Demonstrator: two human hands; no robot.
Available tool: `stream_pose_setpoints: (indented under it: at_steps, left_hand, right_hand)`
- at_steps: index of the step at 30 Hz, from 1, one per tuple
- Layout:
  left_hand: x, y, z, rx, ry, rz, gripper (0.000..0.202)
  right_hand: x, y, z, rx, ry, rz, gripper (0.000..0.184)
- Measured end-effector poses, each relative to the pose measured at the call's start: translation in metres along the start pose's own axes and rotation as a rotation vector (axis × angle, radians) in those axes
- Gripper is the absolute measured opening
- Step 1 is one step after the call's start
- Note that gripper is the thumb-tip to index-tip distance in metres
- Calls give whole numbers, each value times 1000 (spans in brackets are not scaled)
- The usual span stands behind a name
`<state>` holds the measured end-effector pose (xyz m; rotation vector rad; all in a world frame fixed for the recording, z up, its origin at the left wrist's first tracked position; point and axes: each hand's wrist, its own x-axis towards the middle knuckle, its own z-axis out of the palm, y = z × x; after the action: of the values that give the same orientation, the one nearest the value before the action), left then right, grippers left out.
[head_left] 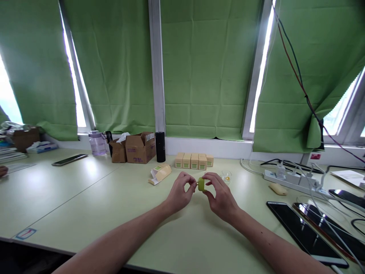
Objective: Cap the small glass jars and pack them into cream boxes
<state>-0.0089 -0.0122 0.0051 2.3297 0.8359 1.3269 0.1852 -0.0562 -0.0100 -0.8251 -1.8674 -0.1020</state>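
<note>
Over the middle of the table, my right hand [221, 196] grips a small rounded green case [201, 184], which looks like an earbud case, between thumb and fingers. My left hand [182, 191] is closed in a pinch at the case's left side, on what seems to be a small green loop joined to it; the fingers partly hide it. An opened cardboard box [161, 174] lies tilted beyond my left hand. Just past my right hand is a clear plastic piece [227, 176] with something yellow in it. Several small closed boxes [194, 161] stand in a row behind.
Along the back stand a black bottle [160, 147], a brown carton [140, 147] and a purple jug [97, 143]. A power strip [293, 180] with cables and a tablet [305, 232] lie at right. A phone [70, 160] lies left; another person's hand [3, 171] shows at the edge.
</note>
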Motion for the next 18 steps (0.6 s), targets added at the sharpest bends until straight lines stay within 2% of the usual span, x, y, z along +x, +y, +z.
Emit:
stream_pose_setpoints:
  at_steps: [13,18]
  left_hand:
    - [0,-3,-1,16,43,18,19]
    - [1,-6,-1,36,104,-35,25]
  right_hand:
    - [0,2,-1,-9,9,10,50]
    - [0,1,-3,-11,-2,37,54]
